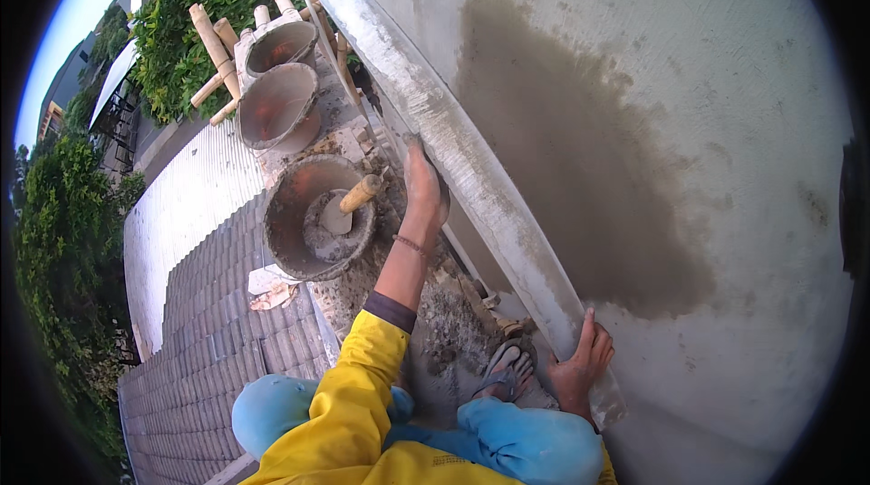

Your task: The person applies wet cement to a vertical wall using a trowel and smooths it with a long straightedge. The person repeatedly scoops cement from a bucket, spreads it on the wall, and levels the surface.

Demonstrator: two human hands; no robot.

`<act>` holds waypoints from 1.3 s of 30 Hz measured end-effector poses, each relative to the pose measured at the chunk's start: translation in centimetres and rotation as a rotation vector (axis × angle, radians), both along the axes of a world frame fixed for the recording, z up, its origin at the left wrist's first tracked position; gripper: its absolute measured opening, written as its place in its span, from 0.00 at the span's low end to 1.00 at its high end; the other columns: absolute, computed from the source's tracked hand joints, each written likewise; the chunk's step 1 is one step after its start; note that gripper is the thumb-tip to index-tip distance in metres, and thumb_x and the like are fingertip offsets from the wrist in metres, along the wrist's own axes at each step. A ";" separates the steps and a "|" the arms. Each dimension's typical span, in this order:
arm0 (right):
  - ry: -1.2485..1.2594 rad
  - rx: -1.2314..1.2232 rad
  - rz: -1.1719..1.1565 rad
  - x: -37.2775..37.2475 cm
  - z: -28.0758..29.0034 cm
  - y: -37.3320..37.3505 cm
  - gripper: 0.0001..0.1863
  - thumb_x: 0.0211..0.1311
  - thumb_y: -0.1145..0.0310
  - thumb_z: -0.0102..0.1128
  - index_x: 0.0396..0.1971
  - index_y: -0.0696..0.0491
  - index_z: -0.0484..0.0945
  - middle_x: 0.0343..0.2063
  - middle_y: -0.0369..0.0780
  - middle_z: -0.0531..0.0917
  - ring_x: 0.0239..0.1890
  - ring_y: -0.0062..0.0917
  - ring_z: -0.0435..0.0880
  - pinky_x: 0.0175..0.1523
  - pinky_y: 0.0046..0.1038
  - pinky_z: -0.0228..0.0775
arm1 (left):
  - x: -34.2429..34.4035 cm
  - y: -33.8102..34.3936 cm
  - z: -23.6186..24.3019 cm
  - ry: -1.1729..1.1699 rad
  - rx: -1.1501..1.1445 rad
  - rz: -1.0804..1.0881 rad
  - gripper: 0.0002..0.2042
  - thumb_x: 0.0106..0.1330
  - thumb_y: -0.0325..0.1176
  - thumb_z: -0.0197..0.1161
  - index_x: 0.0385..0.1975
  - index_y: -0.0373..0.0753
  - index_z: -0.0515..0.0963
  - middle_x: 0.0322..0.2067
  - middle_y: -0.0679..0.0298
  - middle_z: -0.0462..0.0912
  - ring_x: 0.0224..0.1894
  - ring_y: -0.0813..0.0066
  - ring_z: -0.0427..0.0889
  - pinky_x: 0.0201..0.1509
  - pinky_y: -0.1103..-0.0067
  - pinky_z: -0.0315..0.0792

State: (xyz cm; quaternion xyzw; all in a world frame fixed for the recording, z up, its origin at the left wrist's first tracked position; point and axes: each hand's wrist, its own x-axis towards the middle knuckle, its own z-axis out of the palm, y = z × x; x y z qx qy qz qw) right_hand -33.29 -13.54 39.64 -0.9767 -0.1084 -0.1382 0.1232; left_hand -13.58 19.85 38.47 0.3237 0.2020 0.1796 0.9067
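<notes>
Straightedge [471, 168] top cut off, left hand [424, 188], right hand [580, 367]

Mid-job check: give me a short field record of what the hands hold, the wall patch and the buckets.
left hand: grips the long metal straightedge near its middle
right hand: holds the straightedge near its lower end
straightedge: tilted, lying against the wall
wet plaster patch: dark grey, on the wall just right of the straightedge
nearest bucket: holds mortar and a trowel with a wooden handle
two farther buckets: no tool visible inside
foot: in a sandal, on a mortar-spattered ledge
</notes>
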 end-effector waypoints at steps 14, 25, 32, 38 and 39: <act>0.174 0.195 0.075 -7.0 -3.1 -6.7 0.52 0.41 0.60 0.74 0.70 0.58 0.63 0.52 0.52 0.74 0.52 0.49 0.74 0.57 0.50 0.65 | 6.1 15.3 8.1 -0.074 0.367 -0.068 0.29 0.81 0.54 0.40 0.69 0.37 0.64 0.67 0.57 0.71 0.65 0.61 0.73 0.70 0.66 0.68; 0.413 0.335 0.262 -9.3 -2.3 -10.7 0.56 0.36 0.69 0.77 0.71 0.60 0.59 0.54 0.53 0.74 0.55 0.53 0.74 0.62 0.51 0.66 | 8.4 25.6 18.2 0.080 0.560 -0.035 0.33 0.81 0.59 0.29 0.67 0.38 0.66 0.63 0.54 0.75 0.62 0.57 0.77 0.69 0.62 0.71; 0.480 0.392 0.213 -8.1 -1.5 -9.1 0.59 0.30 0.75 0.78 0.72 0.57 0.60 0.52 0.51 0.75 0.55 0.50 0.75 0.59 0.44 0.71 | 4.8 21.4 13.0 0.063 0.561 -0.059 0.34 0.80 0.60 0.31 0.72 0.38 0.59 0.69 0.54 0.67 0.69 0.56 0.69 0.75 0.62 0.62; 0.596 0.505 0.281 -4.3 -0.5 -4.4 0.59 0.30 0.75 0.77 0.72 0.56 0.61 0.52 0.49 0.75 0.54 0.45 0.76 0.60 0.40 0.71 | -1.8 14.0 8.1 0.139 0.500 -0.162 0.37 0.78 0.63 0.39 0.75 0.38 0.54 0.73 0.54 0.60 0.74 0.56 0.59 0.78 0.62 0.54; 0.631 0.532 0.295 -3.6 -0.3 -3.6 0.59 0.31 0.75 0.77 0.73 0.56 0.60 0.52 0.49 0.75 0.54 0.45 0.76 0.60 0.39 0.71 | -2.8 12.7 7.4 0.139 0.486 -0.141 0.37 0.78 0.63 0.40 0.75 0.38 0.55 0.72 0.54 0.62 0.73 0.56 0.60 0.77 0.61 0.55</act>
